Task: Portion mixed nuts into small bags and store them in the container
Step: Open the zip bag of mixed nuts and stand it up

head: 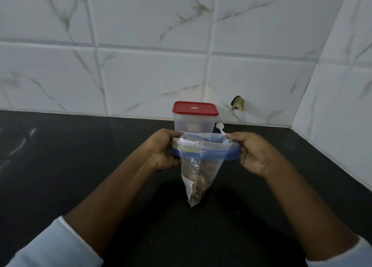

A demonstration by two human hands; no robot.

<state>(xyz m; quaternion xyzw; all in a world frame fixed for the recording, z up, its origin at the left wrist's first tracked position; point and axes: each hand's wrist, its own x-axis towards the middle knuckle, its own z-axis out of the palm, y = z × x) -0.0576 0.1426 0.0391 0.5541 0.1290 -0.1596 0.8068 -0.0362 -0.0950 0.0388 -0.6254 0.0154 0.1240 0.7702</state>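
Left hand (161, 151) and right hand (252, 154) each pinch one zip end of the bag (209, 158), holding it taut above the counter (80, 166), apparently for sealing; nuts (201, 183) sit low inside; lidded container (194, 116) stands behind

Dim, soft light; wide-angle bending at edges.

The bag (201, 166) is clear plastic with a blue zip strip along its top. It hangs in the air with the top stretched level, one end pinched by the left hand (161, 152) and the other by the right hand (251, 152), and tapers to a point below. Brown nuts (203, 178) sit in its lower part. Just behind stands the container (194, 121), a clear upright tub with its red lid (194, 108) on.
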